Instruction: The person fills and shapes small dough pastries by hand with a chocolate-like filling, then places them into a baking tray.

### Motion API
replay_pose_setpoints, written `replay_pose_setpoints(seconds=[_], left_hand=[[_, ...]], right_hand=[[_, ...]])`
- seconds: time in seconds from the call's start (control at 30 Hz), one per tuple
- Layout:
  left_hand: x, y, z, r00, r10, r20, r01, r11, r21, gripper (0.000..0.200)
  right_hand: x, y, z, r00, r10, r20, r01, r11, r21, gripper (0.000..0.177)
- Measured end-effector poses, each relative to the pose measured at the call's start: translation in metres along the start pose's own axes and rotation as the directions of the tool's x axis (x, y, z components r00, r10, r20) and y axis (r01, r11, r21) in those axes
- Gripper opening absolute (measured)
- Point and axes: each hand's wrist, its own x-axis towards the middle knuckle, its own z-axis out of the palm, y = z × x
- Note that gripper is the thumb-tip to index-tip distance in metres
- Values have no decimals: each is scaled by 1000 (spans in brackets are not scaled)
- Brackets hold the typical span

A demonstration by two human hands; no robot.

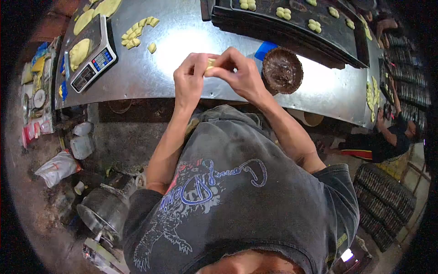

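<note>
A small piece of pale yellow dough (211,63) is pinched between my two hands above the metal table's near edge. My left hand (191,75) grips it from the left, fingers bent and closed. From the other side, the thumb and curled fingers of my right hand (237,71) close on the same piece, partly covering it. Just right of my right hand sits a round bowl (283,71) with dark brown paste smeared inside. Beyond my left hand lie cut dough pieces (137,32), with one single piece (152,47) apart from the cluster.
A digital scale (96,61) bearing a dough lump (80,54) stands at left on the table (150,84). Stacked black trays (292,27) hold dough clusters (283,13) at the back right. Another person (394,137) works at far right. A large metal pot (102,212) stands below left.
</note>
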Motion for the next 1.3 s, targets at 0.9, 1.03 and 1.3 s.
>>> replay_pose_setpoints(seconds=[0.9,1.03,1.3], left_hand=[[26,-14,-67,955,-211,206,230,970,-72,92],[32,-41,-88,911,-310,272,357,923,-145,99],[63,-114,-124,974,-143,173,97,963,253,64]], right_hand=[[68,2,66,950,308,50,-308,901,306,21],[59,19,80,965,-260,28,253,899,-357,26],[76,104,98,978,88,-192,-126,972,-198,32]])
